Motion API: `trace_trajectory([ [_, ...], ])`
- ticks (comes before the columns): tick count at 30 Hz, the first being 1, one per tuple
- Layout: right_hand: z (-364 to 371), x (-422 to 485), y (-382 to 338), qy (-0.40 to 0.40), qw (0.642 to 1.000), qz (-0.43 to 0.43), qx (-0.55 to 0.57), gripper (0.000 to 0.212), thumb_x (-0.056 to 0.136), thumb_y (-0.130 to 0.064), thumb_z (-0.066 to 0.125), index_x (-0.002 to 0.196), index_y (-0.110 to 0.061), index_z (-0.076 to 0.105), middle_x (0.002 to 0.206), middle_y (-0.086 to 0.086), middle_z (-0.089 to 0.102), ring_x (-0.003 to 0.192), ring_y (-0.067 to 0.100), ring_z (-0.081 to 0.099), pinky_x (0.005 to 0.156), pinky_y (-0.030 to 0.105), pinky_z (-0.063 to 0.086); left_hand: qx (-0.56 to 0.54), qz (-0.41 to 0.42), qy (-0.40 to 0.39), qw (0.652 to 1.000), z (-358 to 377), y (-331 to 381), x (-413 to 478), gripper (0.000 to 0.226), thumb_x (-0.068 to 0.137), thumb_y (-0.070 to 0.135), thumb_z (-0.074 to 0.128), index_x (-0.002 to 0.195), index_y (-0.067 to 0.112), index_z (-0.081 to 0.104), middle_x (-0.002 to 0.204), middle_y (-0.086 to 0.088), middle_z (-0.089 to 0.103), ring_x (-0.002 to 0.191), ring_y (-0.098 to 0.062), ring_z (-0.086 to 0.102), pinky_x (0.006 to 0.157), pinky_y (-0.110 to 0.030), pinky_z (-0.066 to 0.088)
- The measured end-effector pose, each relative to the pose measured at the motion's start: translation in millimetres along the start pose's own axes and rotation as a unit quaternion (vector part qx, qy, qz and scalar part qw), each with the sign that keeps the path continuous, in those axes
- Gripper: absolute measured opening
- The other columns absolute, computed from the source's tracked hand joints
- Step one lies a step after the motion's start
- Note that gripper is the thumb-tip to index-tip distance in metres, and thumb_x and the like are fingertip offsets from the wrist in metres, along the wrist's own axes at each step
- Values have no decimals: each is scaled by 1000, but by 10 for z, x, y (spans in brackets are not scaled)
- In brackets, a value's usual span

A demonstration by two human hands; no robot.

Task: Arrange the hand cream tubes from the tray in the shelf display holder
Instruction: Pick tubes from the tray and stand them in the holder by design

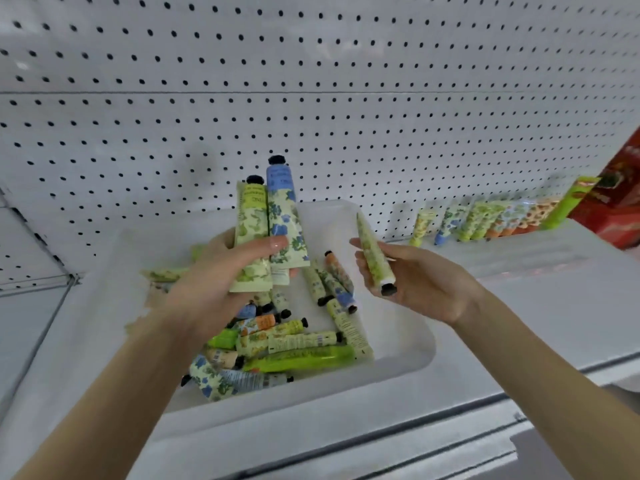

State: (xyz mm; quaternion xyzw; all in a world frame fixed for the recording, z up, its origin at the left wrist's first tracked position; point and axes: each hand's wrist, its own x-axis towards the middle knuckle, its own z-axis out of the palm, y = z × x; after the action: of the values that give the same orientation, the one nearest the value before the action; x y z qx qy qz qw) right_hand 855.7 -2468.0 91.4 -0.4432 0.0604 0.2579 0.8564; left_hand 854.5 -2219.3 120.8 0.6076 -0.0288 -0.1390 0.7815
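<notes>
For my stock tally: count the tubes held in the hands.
3. A green-patterned tube and a blue-flowered tube stand side by side in the left hand; a third tube lies in the right hand. Another may be hidden behind the left pair.

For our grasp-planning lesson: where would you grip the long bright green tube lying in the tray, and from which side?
Probably pinch the bright green tube across its middle, on its two long sides, coming down from above. It lies flat and topmost in the tray, with nothing over it.
</notes>
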Motion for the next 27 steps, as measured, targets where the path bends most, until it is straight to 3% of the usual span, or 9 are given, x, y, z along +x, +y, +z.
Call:
trace_trajectory([
  [3,-396,-423,-190,-9,999,-12,46,42,87,-16,54,125,2,58,93,9,65,75,15,61,65,23,54,-19,14,-2,1000,720,-200,-13,34,65,16,68,99,15,67,89,-2,76,82,-18,73,66,-25,58],
  [6,-837,-897,-405,4,1000,-17,19,43,85,-26,58,119,-1,63,88,7,64,69,11,57,60,18,52,-53,23,10,998,1478,-463,-4,32,68,11,67,99,9,66,84,-5,76,72,-18,72,58,-23,56],
  [10,-1440,-1505,-671,36,998,-45,-28,44,70,-26,71,110,-7,71,82,3,62,65,8,54,56,16,49,-76,19,6,997,2391,-797,41,31,67,10,66,97,10,67,86,-5,76,73,-17,73,61,-24,58],
  [13,-1826,-1820,-865,63,995,-63,-49,43,75,-24,67,114,-7,68,82,2,60,64,7,52,55,15,48,-66,11,1,998,2870,-996,31,32,66,10,67,98,10,67,85,-5,76,72,-18,73,61,-25,58],
  [17,-2169,-1962,-1047,104,985,-69,-122,41,72,-30,67,108,-9,71,80,1,55,63,8,50,53,16,45,-53,-6,14,998,3149,-1270,55,43,60,2,76,102,4,65,83,-9,75,69,-20,72,56,-24,55],
  [22,-2448,-1814,-1043,121,980,-87,-135,40,70,-33,69,104,-11,73,77,-2,55,61,8,49,53,18,43,-58,-55,91,993,3111,-1682,279,28,77,1,67,105,5,64,90,-10,75,75,-23,73,60,-27,58],
  [27,-2637,-1633,-1086,154,954,-92,-242,23,93,-25,56,107,-11,68,79,-2,69,70,12,59,65,24,48,-45,-71,118,989,3063,-1995,624,26,82,-1,66,107,6,63,92,-10,75,80,-25,73,64,-30,59],
])
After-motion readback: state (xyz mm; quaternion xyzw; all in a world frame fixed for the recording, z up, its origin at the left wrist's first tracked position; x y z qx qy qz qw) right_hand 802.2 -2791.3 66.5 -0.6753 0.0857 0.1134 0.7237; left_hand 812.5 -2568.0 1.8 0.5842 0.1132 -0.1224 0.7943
